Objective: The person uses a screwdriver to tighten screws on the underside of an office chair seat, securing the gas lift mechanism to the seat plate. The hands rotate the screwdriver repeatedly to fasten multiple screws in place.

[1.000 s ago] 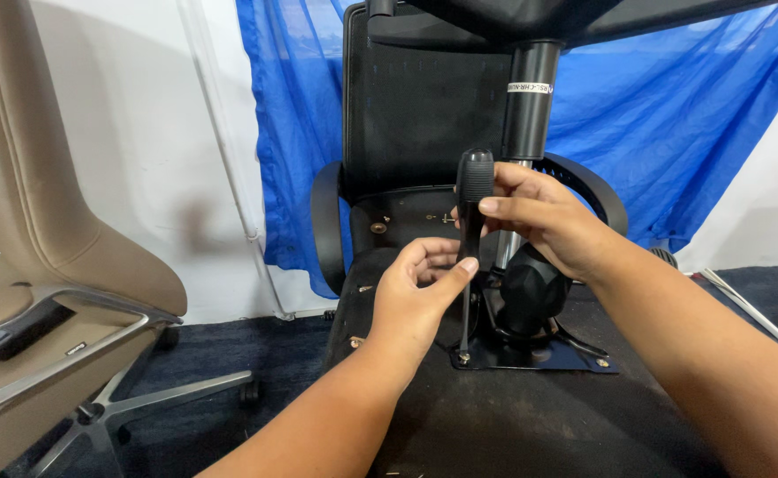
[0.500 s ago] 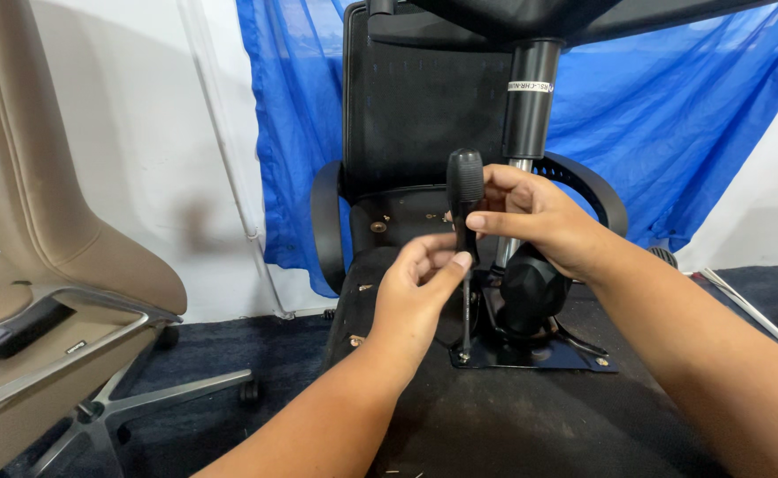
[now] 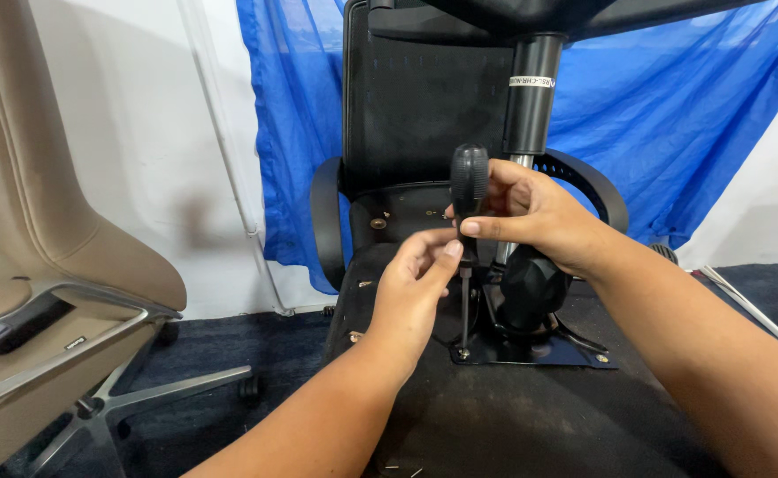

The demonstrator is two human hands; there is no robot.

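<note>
Screwdriver (image 3: 469,190) now more upright on the plate screw, both hands (image 3: 531,217) closed around it

Screwdriver handle (image 3: 470,181): matt black plastic
Shaft (image 3: 464,305): bare smooth metal
Mounting plate (image 3: 575,354): black metal, slight sheen
Backdrop (image 3: 672,115): thin blue cloth

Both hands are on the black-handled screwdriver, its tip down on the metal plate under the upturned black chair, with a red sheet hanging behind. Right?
Not quite: the head view shows the sheet is blue, not red. The rest holds: left hand and right hand grip the black-handled screwdriver, tip on the metal plate of the upturned black chair.
</note>
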